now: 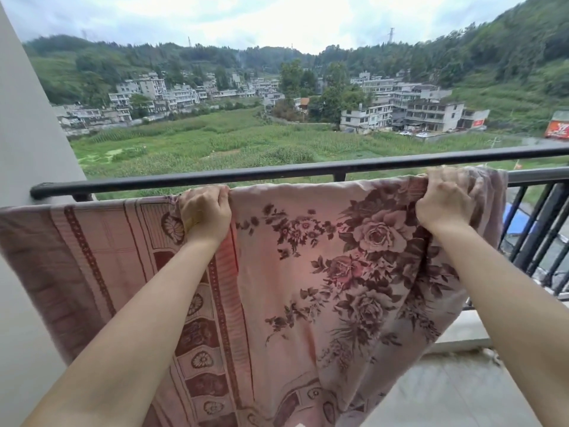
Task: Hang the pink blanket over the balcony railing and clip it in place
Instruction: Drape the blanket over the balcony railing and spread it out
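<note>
The pink blanket [308, 272], printed with dark red roses and a patterned border, hangs spread out in front of the black balcony railing [277, 172]. Its top edge runs just below the rail bar, from the wall on the left to past my right hand. My left hand [204, 212] grips the top edge near the middle. My right hand [446, 200] grips a bunched part of the top edge near the right corner. Whether the blanket lies over a lower rail or is only held up, I cannot tell. No clip is in view.
A pale wall [27, 134] closes the balcony on the left, where the railing ends. Black vertical bars [542, 238] continue on the right above a low concrete ledge [462, 331]. Tiled floor [446, 392] lies at the lower right. Fields and buildings lie far below, beyond the rail.
</note>
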